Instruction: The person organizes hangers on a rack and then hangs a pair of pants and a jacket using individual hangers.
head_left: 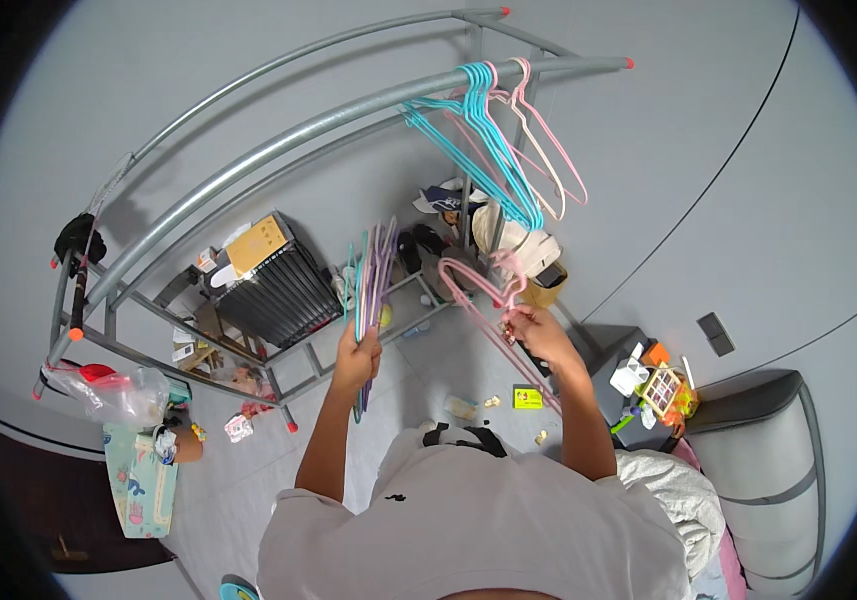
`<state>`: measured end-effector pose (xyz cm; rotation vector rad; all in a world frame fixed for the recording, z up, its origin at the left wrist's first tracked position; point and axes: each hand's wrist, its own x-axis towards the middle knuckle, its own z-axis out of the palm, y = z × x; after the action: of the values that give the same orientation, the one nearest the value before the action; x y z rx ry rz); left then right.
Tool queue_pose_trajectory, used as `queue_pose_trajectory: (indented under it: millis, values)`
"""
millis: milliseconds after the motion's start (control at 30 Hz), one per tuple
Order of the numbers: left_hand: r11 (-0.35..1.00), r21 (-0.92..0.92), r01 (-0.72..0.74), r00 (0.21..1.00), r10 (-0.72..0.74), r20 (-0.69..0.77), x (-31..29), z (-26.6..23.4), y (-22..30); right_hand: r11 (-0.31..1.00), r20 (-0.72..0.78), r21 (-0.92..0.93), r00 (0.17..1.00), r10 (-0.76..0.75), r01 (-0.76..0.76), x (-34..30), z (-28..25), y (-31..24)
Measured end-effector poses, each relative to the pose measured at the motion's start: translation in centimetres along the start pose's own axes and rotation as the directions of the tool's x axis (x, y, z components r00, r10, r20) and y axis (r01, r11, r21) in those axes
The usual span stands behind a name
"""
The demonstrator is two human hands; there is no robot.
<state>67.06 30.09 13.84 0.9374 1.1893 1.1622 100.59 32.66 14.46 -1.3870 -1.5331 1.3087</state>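
Observation:
My left hand [355, 360] is closed round a bundle of hangers [379, 275], seen edge-on in purple, teal and pale tones. To its right, my right hand [544, 340] grips pink hangers [460, 283] near their hooks; exactly how many overlap there I cannot tell. Beyond both hands, a grey metal clothes rack [318, 122] runs across the view. Several light blue hangers [483, 140] hang close together near its right end. Beside them hang pink and whitish hangers [545, 150]. Both held groups are apart from the rack's top rail.
Under the rack stand a black ribbed case [278, 285] and shoes [418, 245]. A plastic bag [123, 395] hangs at its left end. On the floor lies a yellow-green box [527, 397]. Toys [663, 390] pile up at right, near a grey padded headboard [763, 480].

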Motion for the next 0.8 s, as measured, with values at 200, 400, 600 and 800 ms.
queue_pose_trajectory:
  millis: [200,400,600,800]
  values:
    - [0.961,-0.161,0.226,0.974,-0.220,0.055,0.1,1.9,-2.1,0.955,0.003,0.199,0.975,0.222,-0.218,-1.4,-1.2,-5.0]
    - [0.940,-0.282,0.192,0.981,-0.182,0.061,0.9,5.9,-1.6,0.999,0.037,0.048,0.999,0.000,-0.002,-0.3,0.0,-5.6]
    - [0.880,-0.445,0.167,0.976,-0.084,0.200,1.4,8.2,-1.0,0.959,-0.109,0.046,0.956,-0.274,0.280,0.2,3.9,-9.7]
    - [0.874,-0.464,0.145,0.983,-0.074,0.166,0.9,7.0,0.7,0.914,-0.221,-0.337,0.924,-0.312,0.227,-0.7,1.7,-12.0]
